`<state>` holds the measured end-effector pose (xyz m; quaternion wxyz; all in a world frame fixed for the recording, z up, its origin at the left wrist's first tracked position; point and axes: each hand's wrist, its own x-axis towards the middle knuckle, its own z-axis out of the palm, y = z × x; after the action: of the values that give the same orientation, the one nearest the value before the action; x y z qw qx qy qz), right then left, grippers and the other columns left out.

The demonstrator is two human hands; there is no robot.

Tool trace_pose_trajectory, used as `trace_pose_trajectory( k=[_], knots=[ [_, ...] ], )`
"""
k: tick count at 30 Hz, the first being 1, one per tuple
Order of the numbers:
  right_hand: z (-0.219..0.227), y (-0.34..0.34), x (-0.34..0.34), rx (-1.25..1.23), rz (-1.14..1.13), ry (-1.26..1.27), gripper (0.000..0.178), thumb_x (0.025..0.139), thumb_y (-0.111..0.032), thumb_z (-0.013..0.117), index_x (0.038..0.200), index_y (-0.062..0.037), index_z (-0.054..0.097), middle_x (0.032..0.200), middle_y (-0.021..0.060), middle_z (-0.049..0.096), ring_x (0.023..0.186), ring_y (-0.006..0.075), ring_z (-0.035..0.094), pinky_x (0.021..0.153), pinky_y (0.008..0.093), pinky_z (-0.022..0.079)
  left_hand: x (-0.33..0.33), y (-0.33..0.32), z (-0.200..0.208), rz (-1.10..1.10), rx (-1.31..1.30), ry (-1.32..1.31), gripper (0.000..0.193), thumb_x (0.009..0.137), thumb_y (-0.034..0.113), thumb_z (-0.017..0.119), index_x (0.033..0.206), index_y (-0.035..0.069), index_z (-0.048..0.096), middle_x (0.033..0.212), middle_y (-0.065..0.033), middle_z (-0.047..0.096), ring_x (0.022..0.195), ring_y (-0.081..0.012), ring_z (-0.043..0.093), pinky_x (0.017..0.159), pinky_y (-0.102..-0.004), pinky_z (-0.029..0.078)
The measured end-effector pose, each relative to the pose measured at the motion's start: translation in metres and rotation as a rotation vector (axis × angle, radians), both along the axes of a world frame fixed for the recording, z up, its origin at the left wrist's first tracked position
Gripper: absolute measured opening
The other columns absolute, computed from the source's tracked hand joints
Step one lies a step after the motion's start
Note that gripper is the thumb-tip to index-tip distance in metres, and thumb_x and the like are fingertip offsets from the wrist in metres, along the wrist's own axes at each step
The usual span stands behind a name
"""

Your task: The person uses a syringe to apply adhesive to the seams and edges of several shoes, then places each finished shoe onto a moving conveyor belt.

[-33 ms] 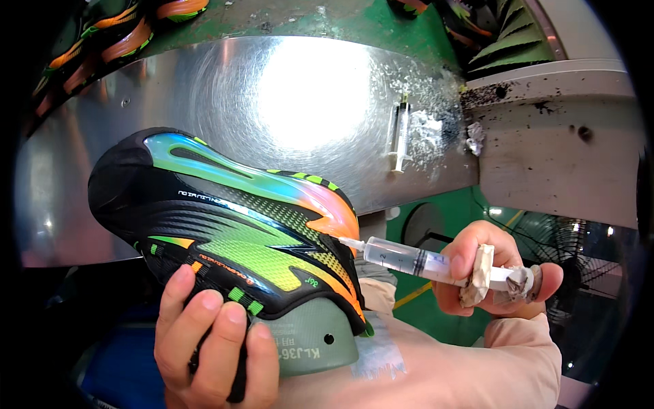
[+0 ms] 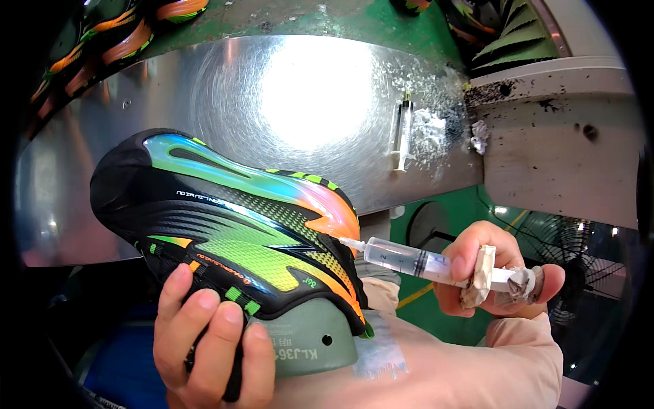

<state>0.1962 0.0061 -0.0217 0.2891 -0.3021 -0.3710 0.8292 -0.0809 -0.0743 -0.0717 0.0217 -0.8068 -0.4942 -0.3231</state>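
My left hand (image 2: pixel 214 341) grips a sneaker (image 2: pixel 252 232) by its lace side, fingers wrapped over the upper. The shoe lies on its side, black with green, yellow and orange patterns, its shiny sole edge turned away from me. A grey-green shoe last (image 2: pixel 317 337) fills its opening. In my right hand (image 2: pixel 494 273) is a clear plastic syringe (image 2: pixel 402 259), with tape wrapped around its flange and plunger end. My thumb presses at the plunger end. The syringe's tip touches the heel, where the orange sole meets the upper; whether it enters the seam I cannot tell.
A second syringe (image 2: pixel 403 133) with dark contents lies on the metal plate (image 2: pixel 218 88), beside white residue (image 2: pixel 429 133). More sneakers (image 2: pixel 119 41) stand at the far left, others at the far right. A wall panel (image 2: pixel 558 143) and a black fan (image 2: pixel 558 252) are on the right.
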Motion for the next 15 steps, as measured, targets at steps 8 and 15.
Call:
trace_pose_trajectory(
  k=[8,15],
  knots=[
    [-0.014,0.004,0.017,-0.110,0.016,0.128,0.061,0.090,-0.041,0.065,0.120,0.0104,0.050,0.099,0.0075,0.061,0.083,0.0065,0.057,0.071,0.0182,0.045,0.003,0.004,0.021,0.047,-0.143,0.121,0.027,0.092,0.027,0.055,0.105,0.004,0.051,0.110,-0.0168,0.053,0.101,-0.0367,0.055,0.085,-0.0616,0.052],
    [-0.033,-0.007,0.033,-0.185,-0.085,0.209,0.060,0.091,-0.039,0.063,0.122,0.0097,0.048,0.096,0.0074,0.059,0.078,0.0063,0.055,0.067,0.0181,0.043,0.005,0.035,0.026,-0.026,-0.187,0.108,0.030,0.086,0.021,0.061,0.106,0.001,0.052,0.107,-0.0194,0.055,0.096,-0.0385,0.058,0.086,-0.0619,0.051]
  ],
)
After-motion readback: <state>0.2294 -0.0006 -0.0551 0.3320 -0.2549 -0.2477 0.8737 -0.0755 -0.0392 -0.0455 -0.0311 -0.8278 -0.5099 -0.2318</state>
